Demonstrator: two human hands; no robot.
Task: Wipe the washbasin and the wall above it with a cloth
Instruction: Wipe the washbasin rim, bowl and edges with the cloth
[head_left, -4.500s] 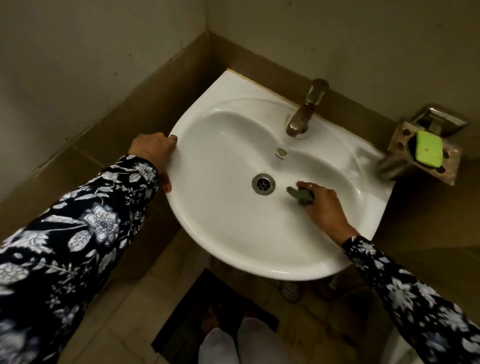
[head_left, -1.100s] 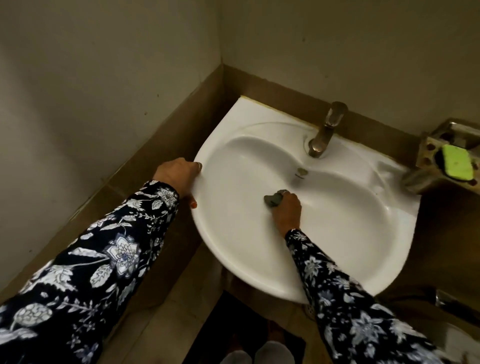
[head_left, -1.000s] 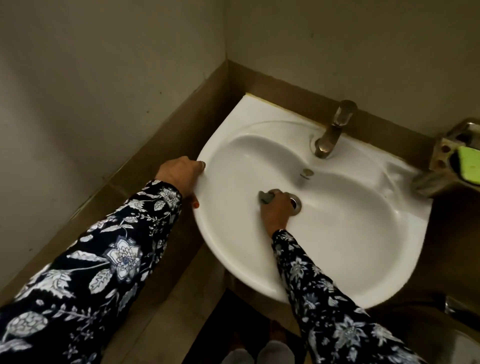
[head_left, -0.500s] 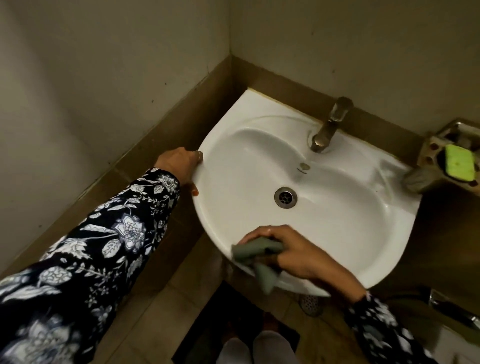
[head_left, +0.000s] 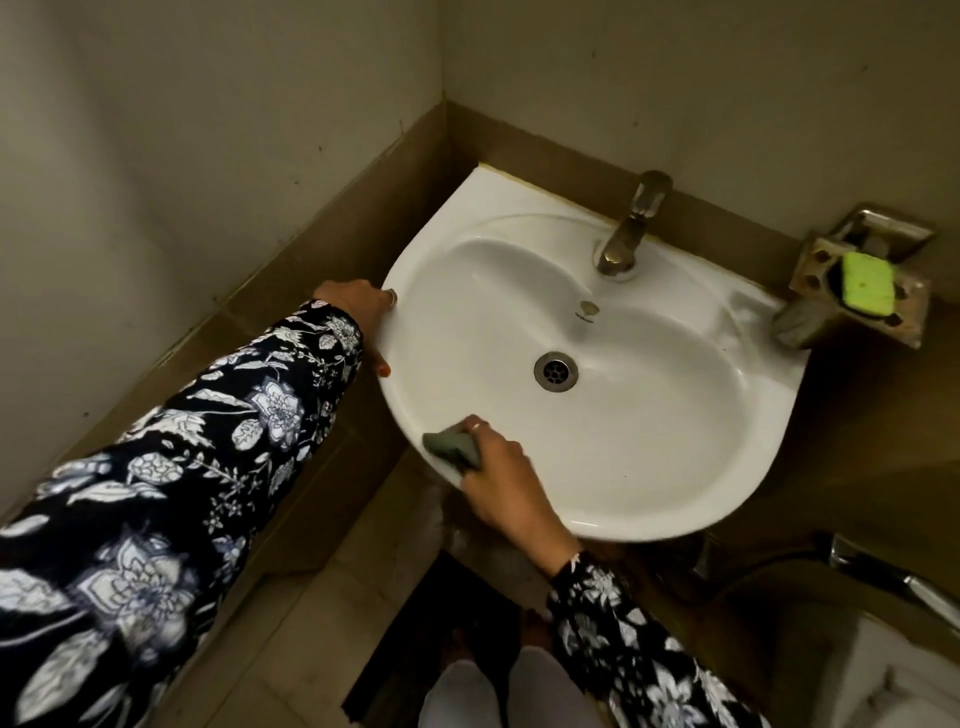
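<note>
Now right hand (head_left: 498, 478) presses cloth (head_left: 451, 446) on washbasin (head_left: 675, 457) rim; left hand (head_left: 358, 304) grips edge.

White washbasin (head_left: 649, 467) fixed in the wall corner, rim against the brown tile band. Carried on it: metal tap (head_left: 631, 228) at the back rim, upright, spout leaning toward the bowl; round metal drain (head_left: 556, 370) at bowl centre; small overflow cap between tap and drain. Grey-green cloth (head_left: 451, 446) pressed on the front-left rim. Beside the basin's right edge, a metal soap dish (head_left: 857, 291) carrying a green bar (head_left: 866, 283). Below: tiled floor (head_left: 270, 649) with a dark mat (head_left: 415, 639).
</note>
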